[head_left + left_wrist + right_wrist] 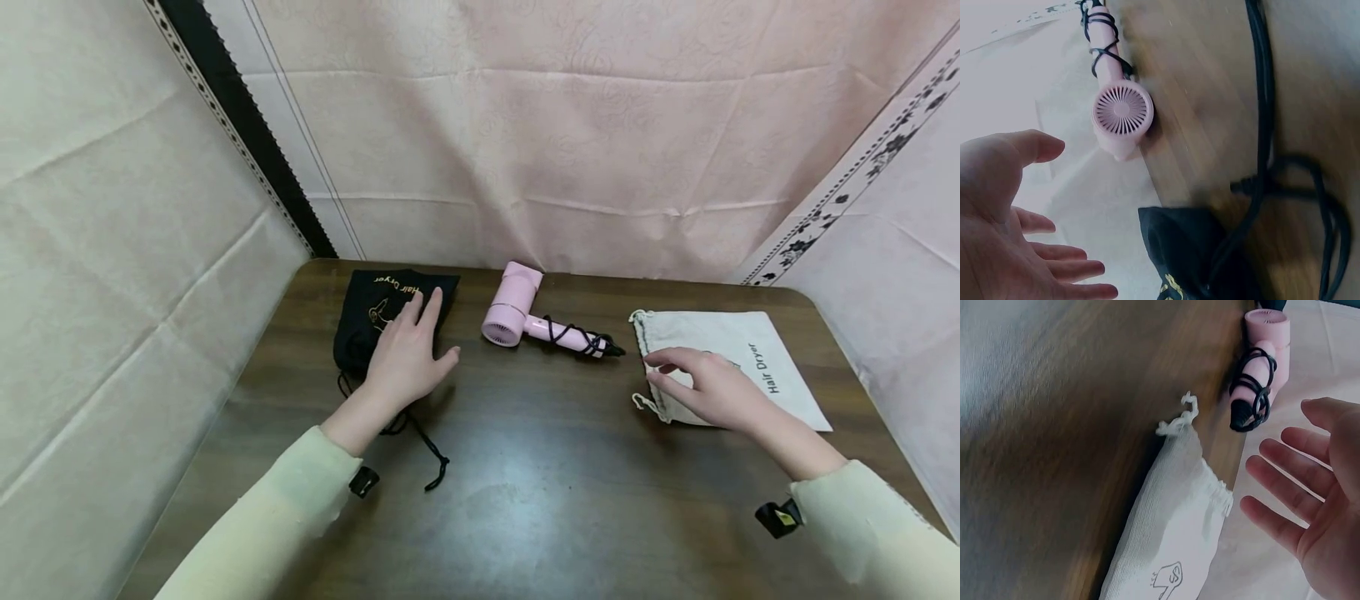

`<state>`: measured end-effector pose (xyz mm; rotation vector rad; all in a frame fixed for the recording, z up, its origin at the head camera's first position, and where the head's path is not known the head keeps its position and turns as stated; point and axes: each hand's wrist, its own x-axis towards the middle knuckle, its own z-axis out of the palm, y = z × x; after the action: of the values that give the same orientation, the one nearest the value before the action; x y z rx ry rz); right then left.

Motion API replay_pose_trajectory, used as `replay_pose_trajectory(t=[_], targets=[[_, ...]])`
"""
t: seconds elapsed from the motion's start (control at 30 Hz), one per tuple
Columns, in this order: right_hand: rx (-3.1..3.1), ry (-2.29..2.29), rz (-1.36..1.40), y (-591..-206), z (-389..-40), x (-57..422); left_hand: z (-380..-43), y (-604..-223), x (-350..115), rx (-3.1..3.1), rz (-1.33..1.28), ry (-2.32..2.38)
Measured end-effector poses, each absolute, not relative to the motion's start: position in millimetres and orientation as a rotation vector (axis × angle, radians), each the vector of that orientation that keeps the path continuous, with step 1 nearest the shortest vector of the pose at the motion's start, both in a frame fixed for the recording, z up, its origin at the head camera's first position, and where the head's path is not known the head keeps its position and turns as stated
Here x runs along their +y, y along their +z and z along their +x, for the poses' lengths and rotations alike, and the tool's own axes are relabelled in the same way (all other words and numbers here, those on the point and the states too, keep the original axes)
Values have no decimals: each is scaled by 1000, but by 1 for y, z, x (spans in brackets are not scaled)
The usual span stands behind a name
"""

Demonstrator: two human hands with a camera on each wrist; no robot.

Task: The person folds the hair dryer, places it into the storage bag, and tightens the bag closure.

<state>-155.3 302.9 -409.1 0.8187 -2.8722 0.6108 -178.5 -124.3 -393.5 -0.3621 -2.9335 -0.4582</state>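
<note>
A pink hair dryer (514,302), its black cord wound round the handle, lies toward the back of the table between the two hands. My left hand (405,354) is over the right part of a black drawstring bag (360,321) printed "Hair Dryer", fingers spread and holding nothing. In the left wrist view a gap shows between that hand and the black bag (1182,240). My right hand (712,387), fingers loosely bent and grasping nothing, hovers over a white drawstring bag (780,367), also printed "Hair Dryer". The right wrist view shows this bag (1179,531) apart from the fingertips.
The black bag's cord (429,446) trails toward the front of the wooden table (525,517). White cord ends (648,406) stick out at the pale bag's left side. Pale cloth (525,150) hangs behind the table and at both sides.
</note>
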Motion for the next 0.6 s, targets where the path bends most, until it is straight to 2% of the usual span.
replay_pose_trajectory(t=[0.33, 0.6], targets=[[-2863, 580, 805, -412, -163, 305, -173, -401, -101, -2982, -337, -500], [-2890, 586, 817, -409, -162, 295, -183, -413, -77, -2969, -343, -601]])
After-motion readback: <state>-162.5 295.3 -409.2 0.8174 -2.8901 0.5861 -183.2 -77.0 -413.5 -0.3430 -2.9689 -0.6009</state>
